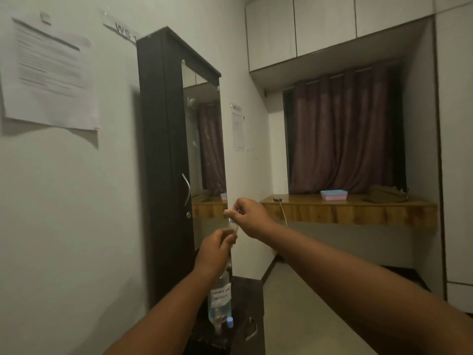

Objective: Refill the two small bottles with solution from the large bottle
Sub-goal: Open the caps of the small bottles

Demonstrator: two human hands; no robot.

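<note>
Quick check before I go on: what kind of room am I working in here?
Probably a small bedroom or dressing room set up as a workstation: a tall dark wardrobe with a mirrored door, a curtained window above a wooden ledge, and printed notices taped to the wall.

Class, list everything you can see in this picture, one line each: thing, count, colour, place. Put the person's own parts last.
large bottle: 1, clear with white label, on the dark low cabinet, below the hands
small bottle: 1, clear, held up in the left hand
blue-capped small bottle: 1, clear, beside the large bottle
low cabinet: 1, dark, bottom centre
tall cupboard: 1, dark with mirror door, against the left wall
notice sheets: 2, white, on the walls
curtain: 1, maroon, over the window
wooden ledge: 1, brown, under the curtain
tray: 1, blue over pink, on the ledge
left hand: 1, grips the small bottle
right hand: 1, pinches something small above it
</note>
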